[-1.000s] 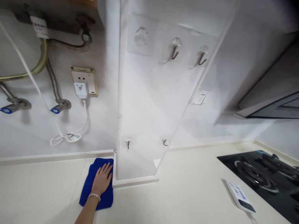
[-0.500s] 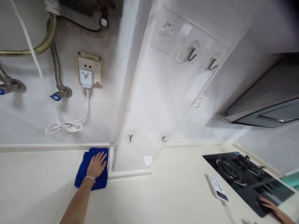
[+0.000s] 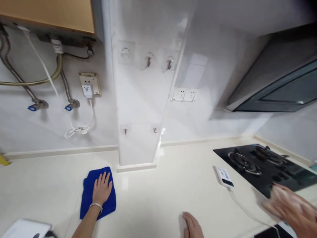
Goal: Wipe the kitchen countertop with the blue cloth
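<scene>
Blue microfibre cloth (image 3: 86,198) lies bunched on the cream stone countertop (image 3: 153,195), lower left of centre, just beside the base of a white wall pillar (image 3: 136,142). The left hand (image 3: 102,189), a silver bangle (image 3: 96,206) at its wrist, presses flat on the cloth with fingers spread, not clenched. The right hand (image 3: 192,226), cut off at the bottom edge, lies near the counter's front, grasping nothing visible. At lower right, apparently another person's blurred hand (image 3: 289,205) sits over the corner of a black glass gas cooktop (image 3: 262,165), near a white rectangular device (image 3: 224,177) with a white cord (image 3: 244,206).
</scene>
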The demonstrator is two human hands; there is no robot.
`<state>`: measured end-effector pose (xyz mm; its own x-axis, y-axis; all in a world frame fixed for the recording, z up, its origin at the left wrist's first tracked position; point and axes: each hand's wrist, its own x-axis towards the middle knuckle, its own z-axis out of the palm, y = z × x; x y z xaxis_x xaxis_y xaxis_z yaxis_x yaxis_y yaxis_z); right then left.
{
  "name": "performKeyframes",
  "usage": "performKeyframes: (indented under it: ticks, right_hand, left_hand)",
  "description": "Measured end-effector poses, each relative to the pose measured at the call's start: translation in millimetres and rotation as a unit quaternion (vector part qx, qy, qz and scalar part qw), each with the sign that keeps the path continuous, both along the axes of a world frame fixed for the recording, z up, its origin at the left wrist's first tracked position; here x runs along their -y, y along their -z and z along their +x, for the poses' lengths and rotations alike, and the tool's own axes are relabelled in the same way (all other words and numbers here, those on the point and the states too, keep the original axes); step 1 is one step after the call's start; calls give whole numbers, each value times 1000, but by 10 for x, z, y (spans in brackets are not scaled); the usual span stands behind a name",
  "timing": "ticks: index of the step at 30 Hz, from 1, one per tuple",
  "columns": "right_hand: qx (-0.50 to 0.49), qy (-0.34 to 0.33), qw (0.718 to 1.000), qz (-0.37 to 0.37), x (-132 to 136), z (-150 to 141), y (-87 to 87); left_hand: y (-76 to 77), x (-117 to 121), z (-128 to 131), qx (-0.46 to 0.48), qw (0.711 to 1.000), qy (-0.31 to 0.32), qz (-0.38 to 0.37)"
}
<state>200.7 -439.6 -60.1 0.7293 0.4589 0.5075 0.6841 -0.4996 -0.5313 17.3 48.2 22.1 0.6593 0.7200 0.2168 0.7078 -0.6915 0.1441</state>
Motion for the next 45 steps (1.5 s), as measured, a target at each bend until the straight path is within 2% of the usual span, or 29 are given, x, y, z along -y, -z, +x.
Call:
performKeyframes:
  ticks: [7,12,16,18,20,23,26,29,33,37,39,42,45]
  right_hand:
    - [34,0,998,-59,-75,-84,-1]
    - [74,7,995,-59,-132,-134,-135]
    - [71,16,996,-47,-168,-168,-237]
    - [64,19,997,-43,-180,-178,-259]
    - [57,20,997,-38,-185,-184,-271]
    - [47,17,998,-31,-176,-184,-293]
    - [38,8,999,-21,-154,-176,-322]
    - [31,-2,999,-12,-132,-170,-338]
    - [23,-11,1000,-1,-118,-176,-345]
    - [12,-11,1000,1,-120,-192,-372]
    - [5,-7,1000,-2,-125,-200,-396]
    - [-5,0,1000,-12,-134,-209,-434]
    - [-6,6,1000,-26,-142,-210,-460]
  left_hand:
    - [35,1066,133,6,998,50,27]
    - [36,1943,307,-3,990,138,24]
    - [77,2692,365,-4,976,218,22]
    - [84,3000,359,-2,968,252,20]
    - [65,3209,334,-7,961,276,12]
    - [-4,3305,257,-23,952,305,-3]
    - [-76,3191,109,-40,948,316,-7]
    - [-96,2960,-131,-45,961,273,4]
    - [-43,2633,-557,-52,975,216,32]
    - [39,2494,-829,-54,977,193,71]
    - [71,2520,-815,-48,978,180,89]
    - [101,2637,-653,-33,981,158,108]
    - [104,2784,-436,-32,975,192,105]
